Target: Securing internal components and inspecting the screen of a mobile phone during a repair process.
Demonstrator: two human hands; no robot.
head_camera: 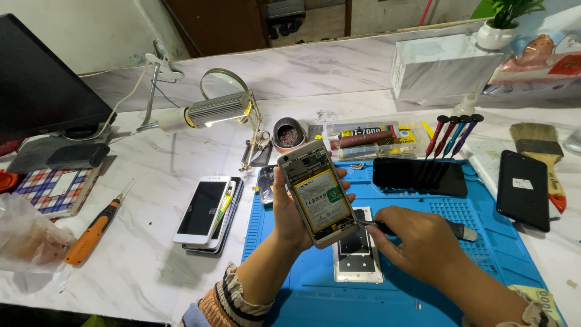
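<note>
Both of the person's forearms were bare from the wrist up to gathered cuffs near the bottom edge of the frame. The left hand (pixel 289 209) came out of a sleeve (pixel 233 300) banded in cream, dark brown and orange, with a strip of pale blue cloth beside it. The right hand (pixel 417 242) came out of a sleeve (pixel 532 315) in a cream and brown print at the lower right corner. No rings, watch or gloves showed.

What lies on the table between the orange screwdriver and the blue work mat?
In the head view, a stack of phones lies between the orange screwdriver and the blue work mat, on the white marble table; the top one is white with a dark screen.
</note>
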